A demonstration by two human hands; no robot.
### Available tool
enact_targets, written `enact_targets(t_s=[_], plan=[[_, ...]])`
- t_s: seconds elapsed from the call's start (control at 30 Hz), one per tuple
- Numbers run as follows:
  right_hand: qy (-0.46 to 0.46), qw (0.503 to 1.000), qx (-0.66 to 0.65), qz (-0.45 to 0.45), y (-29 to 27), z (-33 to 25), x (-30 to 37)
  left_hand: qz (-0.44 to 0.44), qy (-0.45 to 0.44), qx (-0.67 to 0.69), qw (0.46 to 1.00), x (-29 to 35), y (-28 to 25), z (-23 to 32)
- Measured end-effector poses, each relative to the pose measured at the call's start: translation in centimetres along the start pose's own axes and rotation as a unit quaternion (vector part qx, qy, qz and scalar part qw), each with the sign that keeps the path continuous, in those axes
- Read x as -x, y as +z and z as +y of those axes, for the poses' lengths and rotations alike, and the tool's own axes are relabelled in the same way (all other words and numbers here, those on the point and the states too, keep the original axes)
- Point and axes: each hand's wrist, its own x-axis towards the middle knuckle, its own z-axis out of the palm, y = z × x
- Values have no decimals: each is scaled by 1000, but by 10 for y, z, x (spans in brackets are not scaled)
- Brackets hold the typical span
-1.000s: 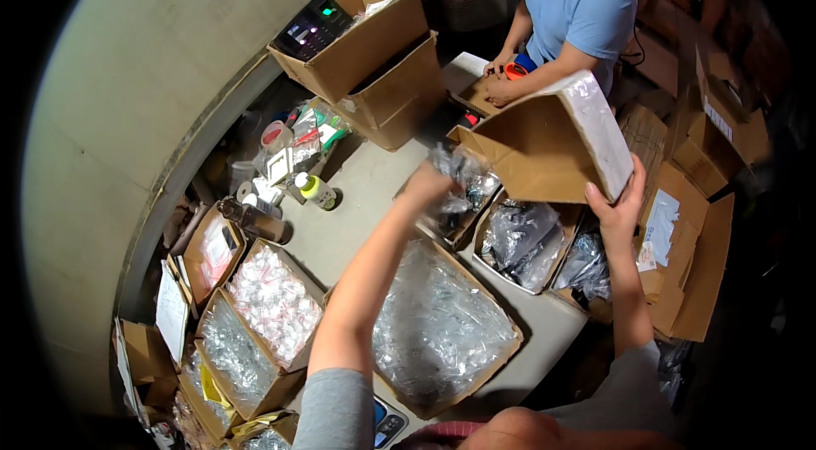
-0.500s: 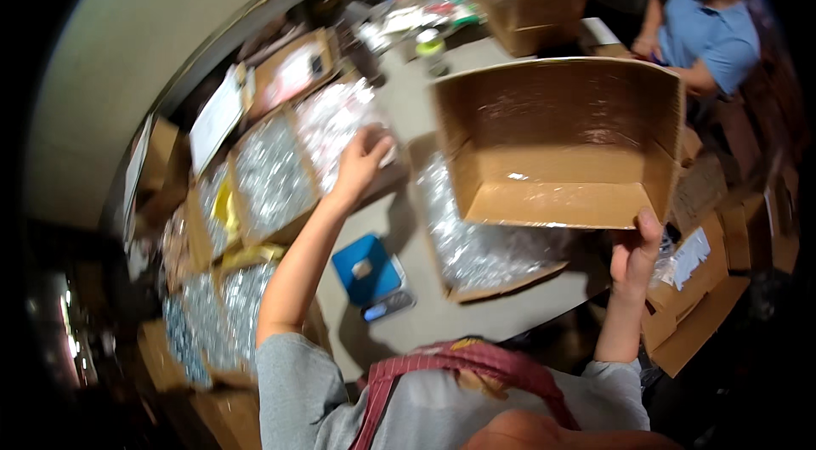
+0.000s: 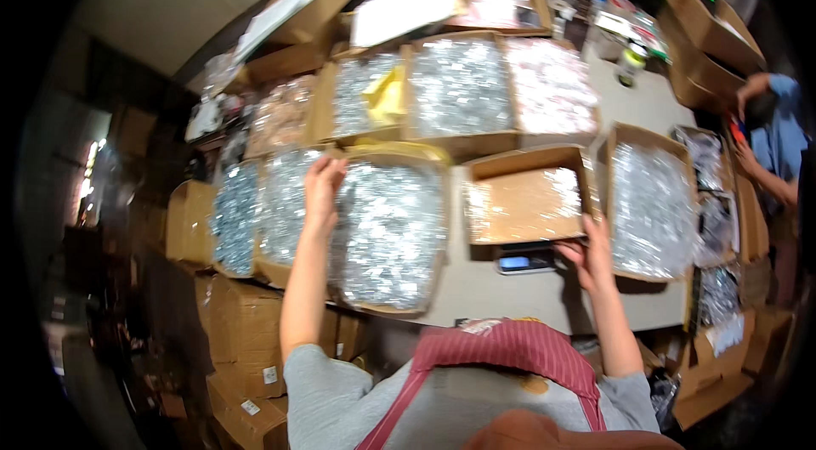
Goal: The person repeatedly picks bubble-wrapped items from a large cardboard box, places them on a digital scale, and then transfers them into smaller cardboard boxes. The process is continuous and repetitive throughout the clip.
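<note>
A shallow cardboard box (image 3: 525, 159) with a bare brown inside sits at or just above the small scale (image 3: 524, 263), whose display edge shows in front of it. My right hand (image 3: 592, 256) grips the box's near right corner, the thumb along its side and the fingers by the lower edge. My left hand (image 3: 322, 188) is over the adjoining rims of two boxes, its fingers loosely curved and apart with nothing seen in them. Beside it, an open box (image 3: 393, 233) is full of shiny clear packets, and another box of clear packets (image 3: 287, 195) lies to its left.
Behind are boxes of clear packets (image 3: 461, 80) and pinkish packets (image 3: 551, 89), with a yellow piece (image 3: 387, 97) in one. Another packet-filled box (image 3: 650, 203) is at right. A bottle (image 3: 631, 64) stands at the back. A co-worker's arm (image 3: 765, 174) shows far right.
The view has swung left. My right hand has lowered the raised cardboard box to the scale. My left hand has moved from the pinkish packets to the boxes at the near left.
</note>
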Motion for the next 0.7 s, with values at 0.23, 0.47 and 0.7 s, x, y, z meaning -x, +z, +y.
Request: enact_targets(t_s=[0.23,0.47,0.7], plan=[[-55,986,25,156,-23,59,-15,101,135,-98,981,-117,-131,-12],[-155,921,-124,336,-75,162,9,172,70,-397,899,-301,-227,-17],[-166,920,-41,353,-92,214,55,301,176,-502,791,-382,-245,-28]])
